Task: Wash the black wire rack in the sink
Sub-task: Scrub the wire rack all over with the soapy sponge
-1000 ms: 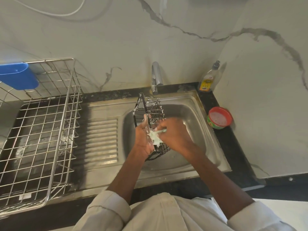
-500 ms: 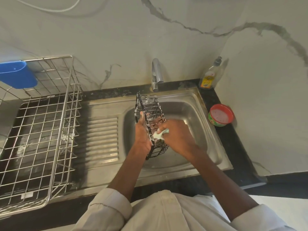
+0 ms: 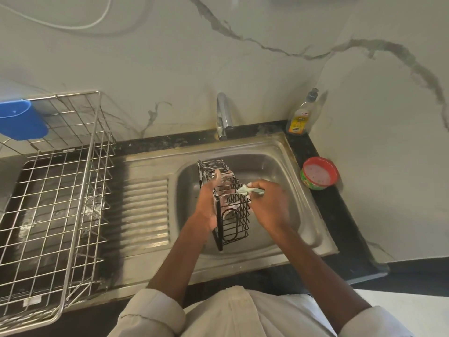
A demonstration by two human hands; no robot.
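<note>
While I watch the head view, the rack [image 3: 230, 210] stands on end over the sink [image 3: 272, 166] basin, its long axis running away from the person and its near end lowest. The left hand [image 3: 206, 205] grips the rack's left side, thumb raised along the top wires and the other fingers wrapped behind, partly hidden. The right hand [image 3: 269, 205] pinches a pale green scrubber [image 3: 249, 190] and presses it against the rack's upper right edge; white suds cling to the wires there.

Changes against the earlier frames:
1. The rack has turned: half a second ago it leaned left with its upper end toward the tap [image 3: 223, 115]; I now see it more squarely, with the looped end panel facing the camera.
2. The right hand sits further right and higher on the rack than before, with the scrubber at the upper edge instead of mid-side.
3. The left hand keeps its hold on the same side.

A soap bottle [image 3: 300, 117] stands in the back right corner. A red tub [image 3: 319, 173] sits on the counter just right of the sink. A steel drainer [image 3: 58, 203] with a blue cup [image 3: 20, 121] on its rim occupies the left
</note>
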